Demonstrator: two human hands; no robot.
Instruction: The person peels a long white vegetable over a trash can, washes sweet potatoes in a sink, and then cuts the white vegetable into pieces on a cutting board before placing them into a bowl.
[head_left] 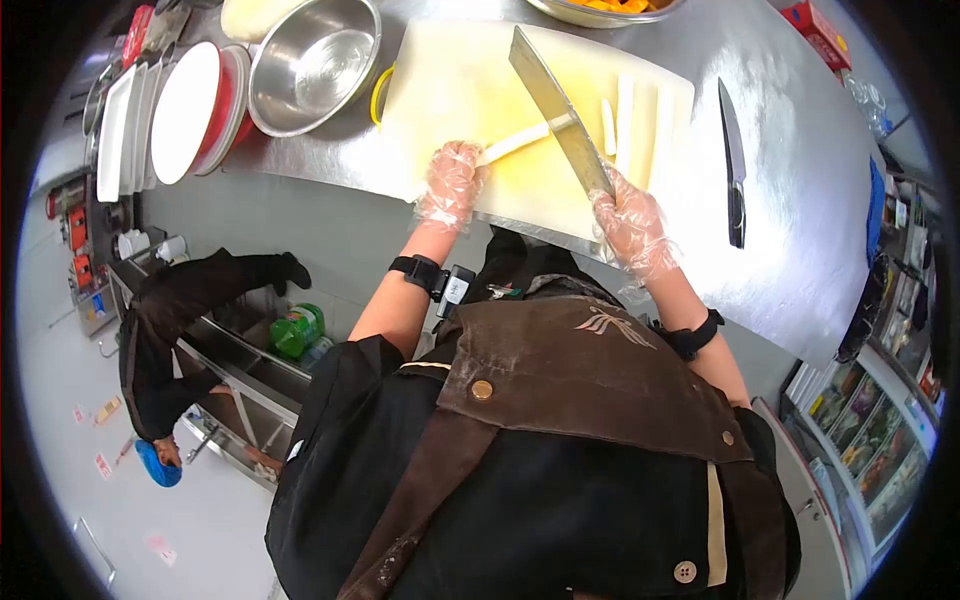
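My right hand (632, 215), in a clear plastic glove, grips the handle of a cleaver (560, 112). Its broad blade slants up and left over a pale cutting board (440, 70). A long white vegetable strip (515, 143) lies across the board, its far end passing at the blade. At the strip's near end is my left hand (453, 182), also gloved, with fingers curled closed on it. Several more white strips (625, 120) lie on the board to the right of the cleaver.
A second knife (734, 155) lies on the steel table (790, 230) at right. A steel bowl (315, 68) and stacked plates (185, 112) stand at left. Orange pieces fill a bowl (600, 14) at the back. Another person (190, 300) bends over a sink at far left.
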